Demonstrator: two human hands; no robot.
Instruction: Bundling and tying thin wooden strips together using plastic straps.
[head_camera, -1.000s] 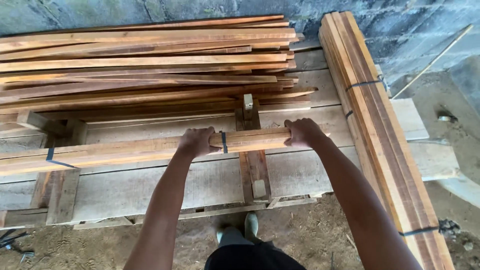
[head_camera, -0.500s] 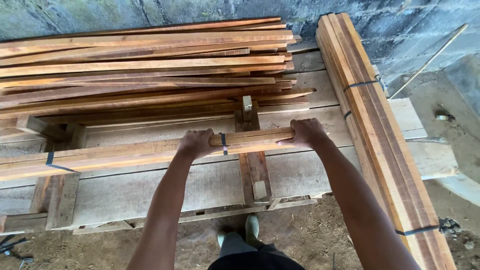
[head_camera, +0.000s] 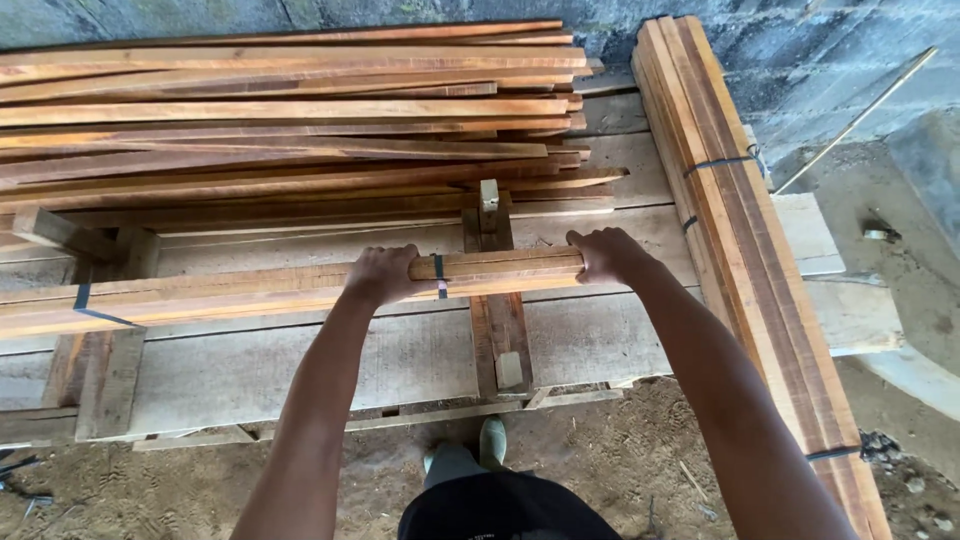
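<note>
Hands hold a strapped bundle of wooden slats (head_camera: 250, 290) that lies across the plank counter (head_camera: 300, 360). Its long axis runs from nine o'clock to three o'clock, tilting slightly up toward the right end. The left hand (head_camera: 382, 275) wraps over the top of the bundle, just left of a dark strap (head_camera: 438, 276); its grip is closed around the slats. The right hand (head_camera: 603, 255) caps the bundle's right end, fingers curled over the end faces, so its grip is closed on the bundle too. Most of the bundle's length stretches away toward nine o'clock from both hands, past a second strap (head_camera: 85, 303) near the left edge of the view; the left hand is the nearer one to that long free part, while the right hand sits at the very end.

Beyond the bundle, at twelve o'clock, lies a loose stack of long slats (head_camera: 280, 120) against a block wall (head_camera: 800, 50). At two o'clock a second strapped bundle (head_camera: 740, 230) runs from twelve toward five o'clock, well apart from the held one. An upright wooden post (head_camera: 490, 215) stands just behind the held bundle, between the hands.

Compared with a second ago, both hands keep the same hold and the bundle lies in nearly the same place; only the view has shifted slightly.
</note>
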